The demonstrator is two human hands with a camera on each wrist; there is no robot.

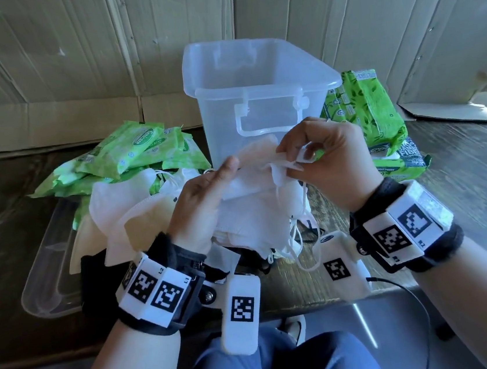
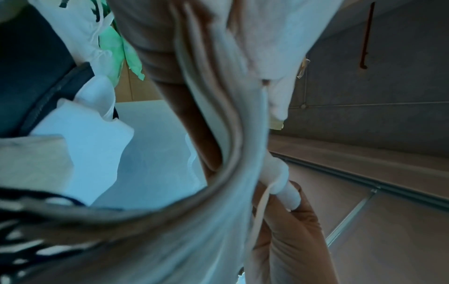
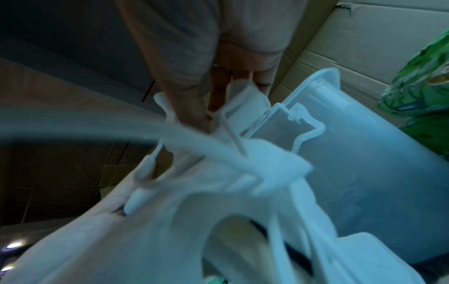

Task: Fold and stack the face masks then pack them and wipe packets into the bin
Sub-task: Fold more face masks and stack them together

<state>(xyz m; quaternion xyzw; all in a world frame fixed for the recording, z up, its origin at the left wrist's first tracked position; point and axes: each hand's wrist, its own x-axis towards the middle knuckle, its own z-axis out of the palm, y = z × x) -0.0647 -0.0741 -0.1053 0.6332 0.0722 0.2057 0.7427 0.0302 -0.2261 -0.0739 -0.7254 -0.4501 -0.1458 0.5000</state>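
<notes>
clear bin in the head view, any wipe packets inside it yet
No, the clear bin shows only bare walls inside, while the green wipe packets lie outside it on the table on both sides.

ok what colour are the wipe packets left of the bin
Light green with white, the wipe packets; clearest in the head view.

A makeshift packing station, not a home: flattened cardboard sheets (image 1: 69, 52) wall off a dark wooden bench (image 1: 463, 177); bare concrete wall (image 2: 388, 76) beyond.
</notes>
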